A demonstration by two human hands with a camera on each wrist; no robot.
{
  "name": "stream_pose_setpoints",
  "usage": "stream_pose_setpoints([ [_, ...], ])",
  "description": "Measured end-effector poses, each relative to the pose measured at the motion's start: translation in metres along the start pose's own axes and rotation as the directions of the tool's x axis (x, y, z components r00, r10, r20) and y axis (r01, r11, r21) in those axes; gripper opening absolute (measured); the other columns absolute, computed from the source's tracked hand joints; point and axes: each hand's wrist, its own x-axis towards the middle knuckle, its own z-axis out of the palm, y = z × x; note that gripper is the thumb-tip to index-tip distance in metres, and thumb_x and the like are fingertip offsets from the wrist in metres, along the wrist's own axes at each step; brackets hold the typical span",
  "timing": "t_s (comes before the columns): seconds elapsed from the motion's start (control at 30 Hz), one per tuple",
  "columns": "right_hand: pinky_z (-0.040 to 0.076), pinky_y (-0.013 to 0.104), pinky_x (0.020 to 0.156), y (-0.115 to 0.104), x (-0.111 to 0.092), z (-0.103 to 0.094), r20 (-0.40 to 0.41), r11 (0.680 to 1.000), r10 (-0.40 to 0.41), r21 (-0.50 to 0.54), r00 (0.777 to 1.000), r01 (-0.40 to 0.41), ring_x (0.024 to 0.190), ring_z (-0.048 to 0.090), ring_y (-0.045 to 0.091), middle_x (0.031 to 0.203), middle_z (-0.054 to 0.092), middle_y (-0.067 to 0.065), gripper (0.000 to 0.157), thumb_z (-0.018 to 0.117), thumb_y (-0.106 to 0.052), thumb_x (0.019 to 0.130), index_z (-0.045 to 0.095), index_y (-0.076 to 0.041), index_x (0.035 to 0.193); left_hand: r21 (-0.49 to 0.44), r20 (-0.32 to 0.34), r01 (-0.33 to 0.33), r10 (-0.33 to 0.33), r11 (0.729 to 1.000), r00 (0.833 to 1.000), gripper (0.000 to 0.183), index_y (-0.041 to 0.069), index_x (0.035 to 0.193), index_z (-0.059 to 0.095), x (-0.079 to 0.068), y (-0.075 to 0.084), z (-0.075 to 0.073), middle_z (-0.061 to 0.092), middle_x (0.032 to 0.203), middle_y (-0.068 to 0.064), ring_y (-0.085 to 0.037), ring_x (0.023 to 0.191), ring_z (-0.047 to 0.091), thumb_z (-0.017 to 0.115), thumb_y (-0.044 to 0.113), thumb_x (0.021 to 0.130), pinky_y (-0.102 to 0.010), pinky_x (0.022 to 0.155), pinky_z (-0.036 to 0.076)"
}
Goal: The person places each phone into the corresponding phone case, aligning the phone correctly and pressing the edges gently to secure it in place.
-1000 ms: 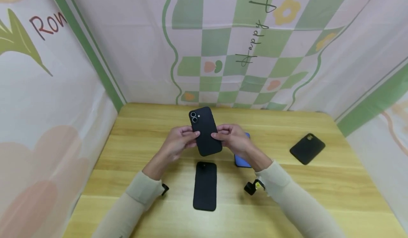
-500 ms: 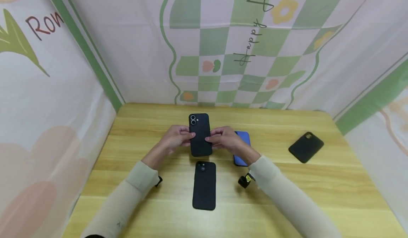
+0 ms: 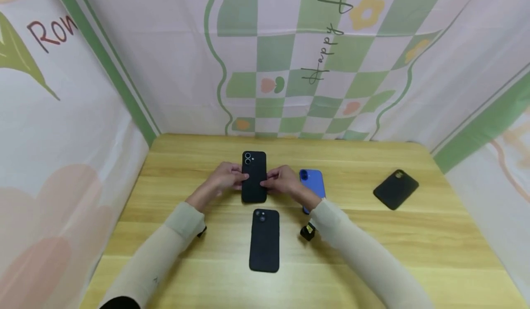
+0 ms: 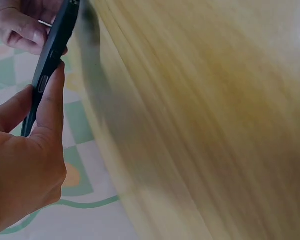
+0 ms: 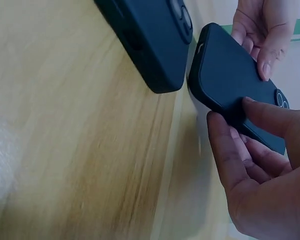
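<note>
A black-cased phone (image 3: pixel 254 180) with two ringed camera lenses at its top left is held between both hands, back side up, close over the table. My left hand (image 3: pixel 225 179) pinches its left edge, thumb on the back and fingers underneath. On the opposite edge my right hand (image 3: pixel 284 180) grips it the same way, as the right wrist view shows with the phone (image 5: pixel 230 75) tilted there. Seen edge-on in the left wrist view, the phone (image 4: pixel 52 57) stands above the tabletop. A second black phone (image 3: pixel 264 242) lies camera side up just in front of the held one.
A blue phone (image 3: pixel 315 182) lies right of the held phone, partly hidden by the right hand and wrist. Farther right is a black phone case (image 3: pixel 396 189) with a camera cutout. The wooden table (image 3: pixel 186 272) meets a printed curtain (image 3: pixel 182 83) at the back.
Both hands have lowered the held phone toward the table and slightly left. It has turned from tilted to nearly upright in the head view. More of the blue phone shows now.
</note>
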Motion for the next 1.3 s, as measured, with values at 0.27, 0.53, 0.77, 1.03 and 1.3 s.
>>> stream_pose_setpoints([
  [0.27,0.064,0.028,0.064,0.000,0.006,0.006,-0.046,0.990,-0.009,-0.140,0.999,0.003,0.065,0.073,0.013,0.084,0.078,0.009,0.013,0.084,-0.010,0.092,0.079,0.001,0.097,0.098,-0.021,0.022,-0.020,0.995,1.000,0.021,0.003,0.083,0.063,0.009,-0.006,0.000,0.068,0.085,-0.005,-0.011,0.071,0.065,0.065,0.004,0.104,-0.022,0.062,0.059],
  [0.53,0.061,0.025,0.059,-0.006,0.007,0.013,-0.073,0.965,-0.021,-0.264,0.997,0.001,0.060,0.071,0.012,0.079,0.078,0.007,0.015,0.088,-0.013,0.088,0.078,-0.002,0.090,0.198,-0.102,0.056,-0.036,0.979,0.994,0.017,0.002,0.087,0.063,0.011,-0.013,0.001,0.064,0.083,-0.007,-0.014,0.070,0.066,0.076,0.004,0.097,-0.023,0.061,0.060],
  [0.77,0.060,0.024,0.056,-0.007,0.006,0.014,-0.114,0.949,-0.050,-0.315,0.992,0.012,0.059,0.072,0.014,0.076,0.077,0.008,0.017,0.090,-0.012,0.085,0.077,-0.002,0.091,0.290,-0.153,-0.001,0.048,0.957,0.987,0.016,-0.004,0.095,0.068,0.008,-0.011,0.008,0.067,0.082,-0.008,-0.015,0.068,0.065,0.082,0.001,0.090,-0.023,0.059,0.058],
  [1.03,0.060,0.025,0.058,-0.005,0.009,0.014,-0.113,0.931,-0.072,-0.363,0.991,0.027,0.062,0.072,0.013,0.080,0.078,0.007,0.017,0.089,-0.009,0.085,0.077,-0.001,0.094,0.442,-0.181,-0.004,0.093,0.897,0.979,0.021,-0.004,0.101,0.069,0.009,-0.009,0.008,0.067,0.078,-0.007,-0.013,0.061,0.061,0.084,0.003,0.088,-0.020,0.052,0.051],
  [1.3,0.063,0.031,0.062,-0.009,0.005,-0.005,-0.066,0.922,-0.076,-0.384,0.995,0.045,0.071,0.074,0.019,0.084,0.078,0.009,0.018,0.078,-0.019,0.098,0.079,-0.001,0.100,0.664,-0.247,-0.046,0.277,0.746,0.929,0.048,-0.003,0.139,0.062,0.005,-0.003,0.018,0.069,0.113,-0.017,-0.027,0.094,0.068,0.074,0.026,0.102,-0.038,0.078,0.059],
])
